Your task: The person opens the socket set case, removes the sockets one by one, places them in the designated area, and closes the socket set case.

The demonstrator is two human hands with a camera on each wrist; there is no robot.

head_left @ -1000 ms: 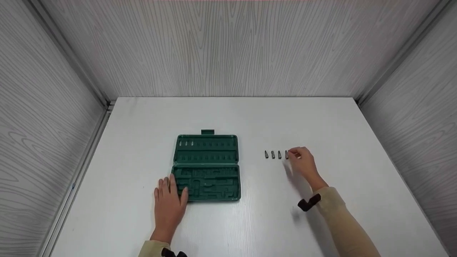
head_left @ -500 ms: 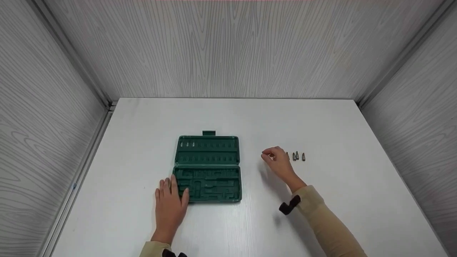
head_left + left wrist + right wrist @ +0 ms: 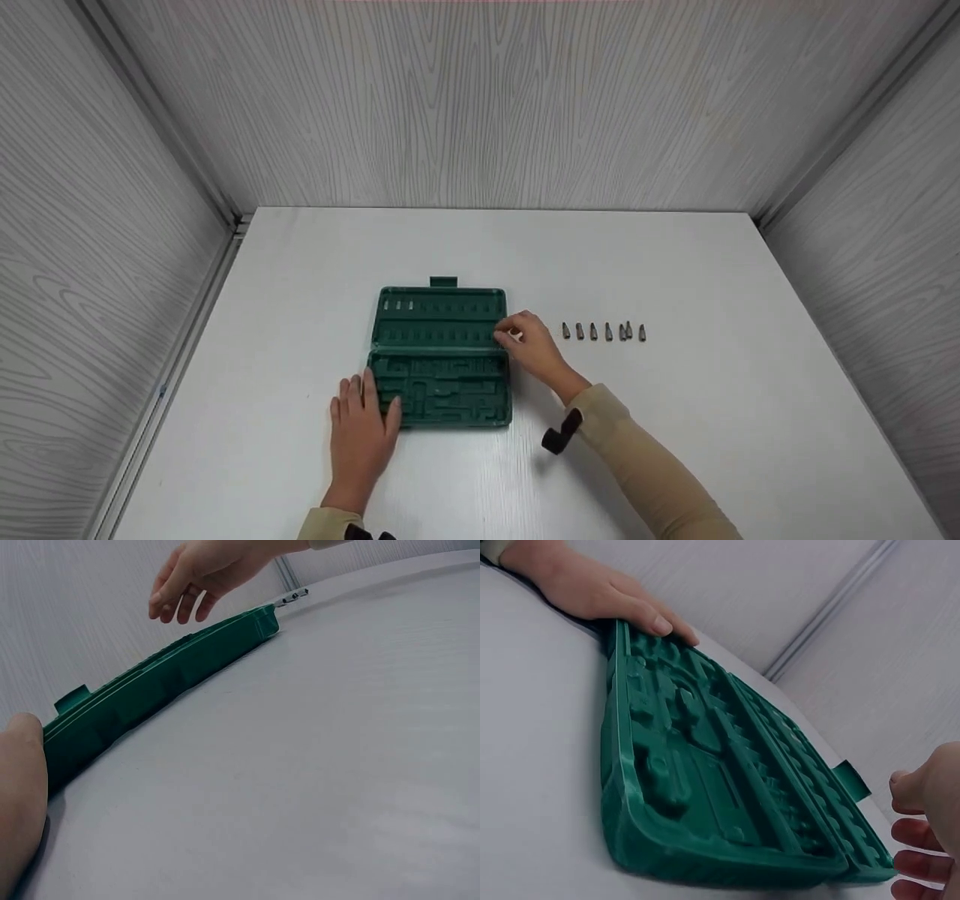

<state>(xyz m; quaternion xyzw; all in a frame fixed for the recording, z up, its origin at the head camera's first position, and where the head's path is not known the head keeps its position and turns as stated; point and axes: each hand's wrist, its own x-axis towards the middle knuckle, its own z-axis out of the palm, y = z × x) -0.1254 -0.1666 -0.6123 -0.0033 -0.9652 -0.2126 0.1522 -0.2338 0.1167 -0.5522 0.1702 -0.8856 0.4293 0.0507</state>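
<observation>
An open green plastic tool case (image 3: 442, 424) lies on the white table, with moulded recesses in its near half and rows of slots in its far half. My left hand (image 3: 360, 439) rests on its left front corner, fingers extended and thumb on the rim. At the right edge of the far half hovers my right hand (image 3: 531, 349), thumb and index fingertips together. I cannot tell whether something small is between them. Several small metal bits (image 3: 593, 331) lie in a row on the table right of that hand. Three silvery pieces (image 3: 399, 305) sit in the upper-left slots.
A green latch tab (image 3: 443, 282) projects from the case's far edge. Grey wood-grain panels (image 3: 495, 112) enclose the table at the back and both sides. A dark camera mount (image 3: 561, 433) is on the right wrist.
My right hand has moved left from the row of bits to the case's right edge, uncovering more bits. My left hand has stayed on the case. The head view has shifted slightly.
</observation>
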